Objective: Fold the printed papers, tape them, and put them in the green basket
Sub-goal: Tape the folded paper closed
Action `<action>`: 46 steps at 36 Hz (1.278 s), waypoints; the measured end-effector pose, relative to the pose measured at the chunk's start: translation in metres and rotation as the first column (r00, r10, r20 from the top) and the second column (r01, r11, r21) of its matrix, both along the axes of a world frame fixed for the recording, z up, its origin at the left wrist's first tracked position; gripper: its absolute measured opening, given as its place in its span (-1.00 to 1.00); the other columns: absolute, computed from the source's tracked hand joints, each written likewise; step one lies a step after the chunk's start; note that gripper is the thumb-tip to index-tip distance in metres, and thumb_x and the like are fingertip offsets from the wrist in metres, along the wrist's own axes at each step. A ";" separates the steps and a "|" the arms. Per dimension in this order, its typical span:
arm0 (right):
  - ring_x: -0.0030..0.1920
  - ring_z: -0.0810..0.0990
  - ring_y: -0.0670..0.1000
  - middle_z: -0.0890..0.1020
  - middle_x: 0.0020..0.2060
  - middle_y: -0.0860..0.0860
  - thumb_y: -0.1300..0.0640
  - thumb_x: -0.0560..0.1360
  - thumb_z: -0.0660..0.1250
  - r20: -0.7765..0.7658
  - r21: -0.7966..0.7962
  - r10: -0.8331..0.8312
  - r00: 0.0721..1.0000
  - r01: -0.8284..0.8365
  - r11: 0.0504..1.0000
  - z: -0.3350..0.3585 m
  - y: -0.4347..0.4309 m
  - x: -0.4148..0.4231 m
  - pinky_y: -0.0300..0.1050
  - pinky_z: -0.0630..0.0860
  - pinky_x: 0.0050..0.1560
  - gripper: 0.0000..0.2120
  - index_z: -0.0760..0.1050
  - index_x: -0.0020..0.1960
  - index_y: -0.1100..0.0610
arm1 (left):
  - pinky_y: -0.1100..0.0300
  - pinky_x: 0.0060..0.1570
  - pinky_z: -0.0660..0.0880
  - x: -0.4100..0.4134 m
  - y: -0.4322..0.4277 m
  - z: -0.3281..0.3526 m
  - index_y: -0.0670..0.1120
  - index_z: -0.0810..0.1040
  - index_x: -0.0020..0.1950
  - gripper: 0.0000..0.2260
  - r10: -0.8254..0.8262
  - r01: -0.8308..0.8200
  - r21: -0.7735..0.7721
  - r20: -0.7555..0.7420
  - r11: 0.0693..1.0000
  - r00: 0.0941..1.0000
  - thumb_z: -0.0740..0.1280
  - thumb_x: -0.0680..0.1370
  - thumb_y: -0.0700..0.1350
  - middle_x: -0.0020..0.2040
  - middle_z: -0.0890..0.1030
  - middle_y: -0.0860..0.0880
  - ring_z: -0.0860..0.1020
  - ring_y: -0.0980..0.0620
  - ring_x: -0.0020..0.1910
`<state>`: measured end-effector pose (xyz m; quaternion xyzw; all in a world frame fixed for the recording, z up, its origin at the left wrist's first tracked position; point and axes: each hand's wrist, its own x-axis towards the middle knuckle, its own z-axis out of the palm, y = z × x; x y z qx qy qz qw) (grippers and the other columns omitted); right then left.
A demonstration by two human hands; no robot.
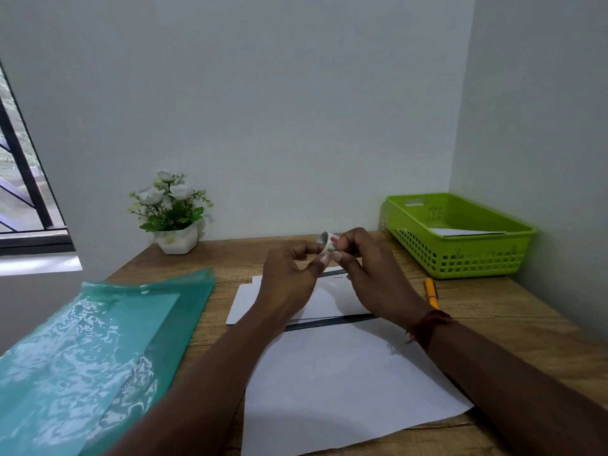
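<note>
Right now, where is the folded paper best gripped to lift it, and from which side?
Probably the left edge, the grip coming from the left. The folded paper lies flat on the table, so nothing stands up to grasp from above. That edge lies on bare wood; the near edge borders the flat sheet, and the left hand and right hand, holding the tape, hover over its middle.

A wooden table (pixel 493 311) stands in a corner of the room. A white pot (pixel 177 240) of flowers sits at its far edge toward the left, against the wall. A green basket (pixel 460 255) fills the far right corner, with an orange pen (pixel 431 292) just in front of it. A teal folder (pixel 98 340) lies along the left edge. A folded paper (pixel 250 301) lies mid-table, and a flat sheet (pixel 345 383) reaches the near edge.
</note>
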<state>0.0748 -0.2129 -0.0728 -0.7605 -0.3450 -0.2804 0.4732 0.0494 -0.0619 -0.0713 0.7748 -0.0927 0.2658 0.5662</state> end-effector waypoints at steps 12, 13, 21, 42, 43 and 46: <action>-0.15 0.60 -0.21 0.59 -0.17 -0.37 0.21 0.49 0.42 0.009 0.060 -0.032 0.999 0.031 0.998 0.000 -0.002 0.004 -0.33 0.49 -0.12 -0.86 0.48 -0.03 0.11 | 0.20 0.03 0.47 -0.001 -0.001 0.002 0.02 0.72 -0.02 -0.91 0.024 -0.023 0.016 -0.016 1.000 1.000 0.47 0.50 -0.10 -0.06 0.70 0.13 0.60 0.15 0.04; -0.15 0.61 -0.21 0.60 -0.19 -0.35 0.22 0.48 0.43 0.006 0.066 -0.033 0.999 0.033 0.997 0.000 -0.002 0.004 -0.35 0.49 -0.12 -0.87 0.49 -0.05 0.12 | 0.19 0.03 0.47 -0.001 -0.001 0.002 0.03 0.72 -0.02 -0.91 0.027 -0.027 0.015 -0.015 1.000 1.000 0.47 0.50 -0.10 -0.05 0.70 0.13 0.60 0.14 0.04; -0.09 0.61 -0.27 0.58 -0.25 -0.26 0.22 0.51 0.40 0.001 0.040 -0.043 0.999 0.043 0.998 0.000 -0.002 0.004 -0.37 0.47 -0.12 -0.83 0.45 -0.15 0.03 | 0.34 -0.08 0.39 0.001 0.000 0.001 0.07 0.72 -0.02 -0.89 0.047 -0.047 0.062 0.003 0.997 0.999 0.49 0.48 -0.09 -0.06 0.69 0.17 0.56 0.22 0.01; 0.00 0.64 -0.11 0.60 -0.21 -0.16 0.24 0.52 0.39 -0.032 0.055 -0.005 0.999 0.007 0.998 0.000 -0.002 0.003 -0.17 0.56 -0.05 -0.84 0.44 -0.13 0.05 | 0.27 -0.07 0.43 0.005 0.002 -0.003 0.11 0.70 -0.09 -0.94 0.032 -0.035 0.080 0.037 0.996 0.999 0.46 0.50 -0.07 -0.12 0.68 0.20 0.58 0.22 -0.03; -0.02 0.64 -0.11 0.60 -0.21 -0.16 0.23 0.51 0.39 -0.037 0.066 -0.006 0.999 0.008 0.998 0.000 -0.002 0.003 -0.21 0.54 -0.08 -0.84 0.45 -0.13 0.04 | 0.26 -0.06 0.44 0.005 0.003 -0.003 0.11 0.70 -0.09 -0.95 0.024 -0.027 0.076 0.037 0.997 0.999 0.46 0.51 -0.05 -0.13 0.69 0.20 0.59 0.20 -0.03; -0.16 0.62 -0.11 0.62 -0.22 -0.13 0.21 0.51 0.41 -0.094 0.118 -0.002 0.996 0.013 0.993 0.002 -0.003 0.005 -0.17 0.54 -0.16 -0.87 0.49 -0.13 0.05 | 0.25 -0.04 0.42 0.004 0.002 -0.002 0.12 0.68 -0.11 -0.98 0.009 -0.013 0.086 0.045 0.996 0.999 0.45 0.51 0.00 -0.10 0.68 0.18 0.57 0.22 -0.01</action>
